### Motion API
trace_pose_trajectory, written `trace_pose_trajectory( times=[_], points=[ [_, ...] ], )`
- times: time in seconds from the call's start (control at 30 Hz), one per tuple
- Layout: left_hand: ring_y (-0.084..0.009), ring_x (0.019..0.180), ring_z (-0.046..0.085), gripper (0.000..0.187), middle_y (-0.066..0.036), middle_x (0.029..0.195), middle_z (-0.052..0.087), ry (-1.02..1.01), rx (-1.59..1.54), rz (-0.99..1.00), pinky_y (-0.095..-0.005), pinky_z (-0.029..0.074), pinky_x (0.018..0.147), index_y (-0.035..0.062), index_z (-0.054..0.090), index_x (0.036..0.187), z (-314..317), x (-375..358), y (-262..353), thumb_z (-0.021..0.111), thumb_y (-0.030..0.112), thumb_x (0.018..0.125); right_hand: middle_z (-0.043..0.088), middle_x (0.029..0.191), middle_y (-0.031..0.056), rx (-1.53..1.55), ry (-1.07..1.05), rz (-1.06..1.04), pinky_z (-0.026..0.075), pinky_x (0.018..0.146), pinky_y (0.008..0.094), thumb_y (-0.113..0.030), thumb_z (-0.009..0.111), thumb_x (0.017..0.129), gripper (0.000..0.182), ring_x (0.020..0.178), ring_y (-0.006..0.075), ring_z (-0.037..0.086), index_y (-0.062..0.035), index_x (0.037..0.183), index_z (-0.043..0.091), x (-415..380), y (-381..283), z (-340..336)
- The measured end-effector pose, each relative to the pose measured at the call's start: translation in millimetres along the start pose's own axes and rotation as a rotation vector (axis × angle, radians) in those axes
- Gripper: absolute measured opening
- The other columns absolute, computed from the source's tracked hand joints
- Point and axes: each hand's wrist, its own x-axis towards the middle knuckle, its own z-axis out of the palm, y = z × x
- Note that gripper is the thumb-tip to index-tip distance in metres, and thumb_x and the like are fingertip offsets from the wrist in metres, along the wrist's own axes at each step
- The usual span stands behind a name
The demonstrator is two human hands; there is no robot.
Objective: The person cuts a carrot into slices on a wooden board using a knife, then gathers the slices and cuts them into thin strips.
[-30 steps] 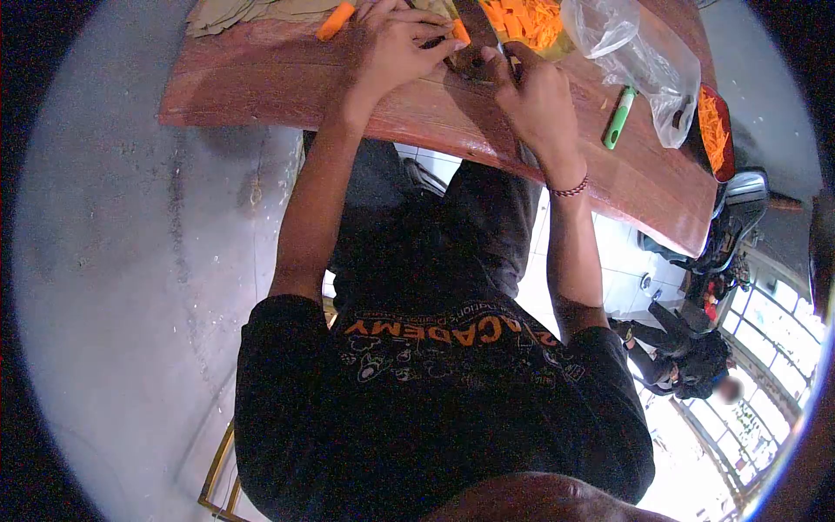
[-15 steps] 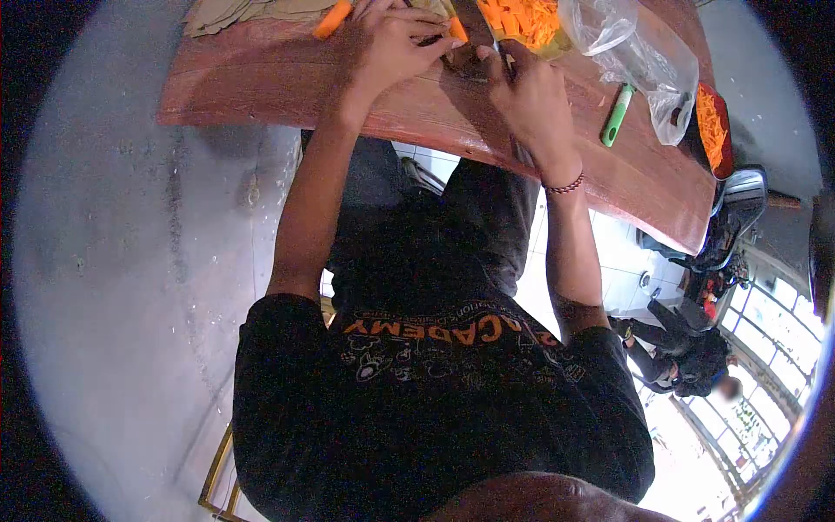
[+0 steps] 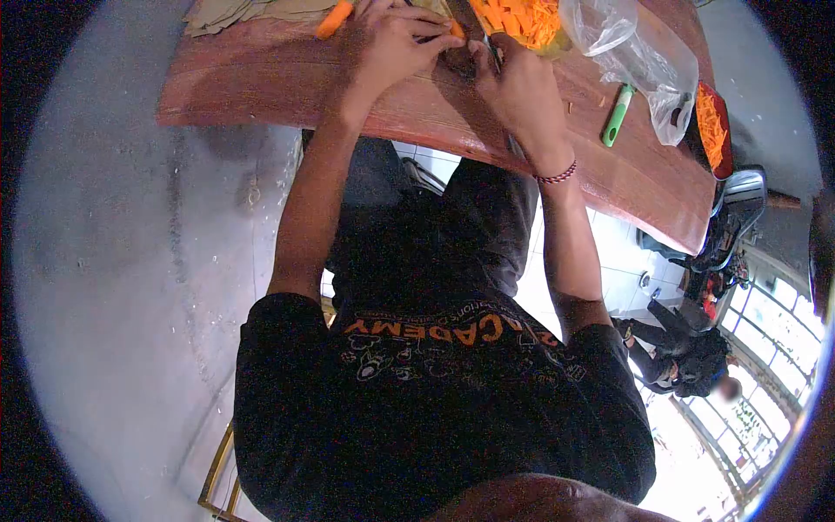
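Cut carrot [image 3: 522,19] lies piled at the far side of the bench [image 3: 261,78] and a carrot chunk [image 3: 334,19] lies unsliced farther left, with the left hand's [image 3: 387,48] fingers clamped on a carrot piece [image 3: 457,30] and the right hand's [image 3: 529,91] on the knife [image 3: 467,17].

We read orange "ACADEMY" upside down on our black shirt [image 3: 435,409]; a "2" [image 3: 544,337] sits beside it; smaller lettering [image 3: 470,311] there shows "nation's", the rest unclear.

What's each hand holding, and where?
Right hand: the knife, by its handle. Left hand: a carrot piece, fingers over it; exact grip hidden.
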Motion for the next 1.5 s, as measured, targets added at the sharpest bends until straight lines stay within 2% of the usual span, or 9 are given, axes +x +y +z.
trace_pose_trajectory(
  times=[0.07,0.2,0.27,0.57,0.8,0.87,0.97,1.3,1.5],
  points=[
    [-0.0182,0.101,0.058,0.023,0.007,0.094,0.075,-0.022,-0.214,-0.154,-0.0323,0.043,0.099,0.017,0.081,0.088,18,-6,-10,0.079,0.037,0.076,0.062,0.076,0.0307,-0.013,-0.008,0.059,0.051,0.064,0.0524,-0.027,0.061,0.093,0.031,0.076,0.0487,0.063,0.0028,0.096,0.065,1,0,3],
    [-0.0189,0.101,0.058,0.024,0.006,0.094,0.075,0.01,-0.022,-0.072,-0.0324,0.044,0.097,0.016,0.08,0.089,2,-2,1,0.079,0.036,0.076,0.062,0.077,0.031,-0.066,0.037,-0.068,0.052,0.065,0.0525,-0.026,0.061,0.092,0.029,0.077,0.0486,0.063,0.0028,0.095,0.065,2,9,12],
    [-0.0188,0.101,0.058,0.023,0.005,0.094,0.075,0.001,-0.035,-0.049,-0.0331,0.046,0.096,0.0157,0.081,0.089,-3,-1,2,0.079,0.034,0.076,0.063,0.07,0.029,-0.056,0.003,-0.044,0.055,0.065,0.0511,-0.029,0.059,0.09,0.036,0.071,0.0461,0.066,0.0063,0.083,0.064,5,0,6],
    [-0.0188,0.098,0.059,0.021,0.007,0.093,0.075,0.07,-0.035,0.003,-0.0349,0.045,0.095,0.0161,0.081,0.084,1,-1,0,0.081,0.034,0.074,0.063,0.079,0.0299,-0.016,0.009,0.017,0.051,0.066,0.0544,-0.028,0.06,0.093,0.031,0.077,0.0488,0.062,0.0018,0.096,0.065,5,-3,3],
    [-0.0171,0.097,0.058,0.025,0.007,0.092,0.075,0.002,0.023,-0.054,-0.0341,0.042,0.094,0.0153,0.081,0.084,-21,4,20,0.082,0.037,0.073,0.065,0.077,0.0298,-0.052,-0.092,0.029,0.054,0.068,0.0539,-0.036,0.057,0.095,0.04,0.077,0.0476,0.066,0.0026,0.091,0.065,-12,2,-15],
    [-0.0183,0.083,0.057,0.022,-0.003,0.084,0.07,0.104,0.013,0.086,-0.0358,0.045,0.078,0.0053,0.073,0.089,-36,10,30,0.078,0.026,0.081,0.065,0.077,0.0297,-0.048,-0.085,0.057,0.053,0.067,0.0546,-0.036,0.056,0.095,0.038,0.076,0.0473,0.066,0.0009,0.093,0.065,-20,1,-20],
    [-0.0207,0.08,0.054,0.025,-0.001,0.077,0.07,0.112,-0.152,-0.018,-0.0369,0.041,0.079,0.0079,0.077,0.073,-28,12,30,0.082,0.032,0.073,0.065,0.078,0.0298,-0.105,-0.145,0.105,0.053,0.067,0.0549,-0.035,0.056,0.095,0.036,0.077,0.0471,0.066,0.0001,0.093,0.065,-21,-4,-21],
    [-0.02,0.086,0.055,0.026,-0.004,0.078,0.068,0.172,-0.092,-0.023,-0.0391,0.039,0.085,0.0061,0.077,0.079,-26,11,30,0.083,0.03,0.071,0.065,0.082,0.0305,-0.032,-0.1,0.077,0.054,0.071,0.0517,-0.032,0.057,0.094,0.035,0.082,0.0469,0.066,0.0022,0.092,0.065,19,15,-13],
    [-0.0189,0.087,0.054,0.03,-0.005,0.083,0.068,0.072,-0.159,-0.098,-0.0436,0.037,0.089,0.0067,0.078,0.08,-32,10,32,0.083,0.034,0.071,0.067,0.072,0.023,-0.024,0.029,0.093,0.052,0.064,0.0444,-0.042,0.062,0.093,0.042,0.073,0.04,0.069,-0.0034,0.105,0.071,12,41,-25]
  ],
)
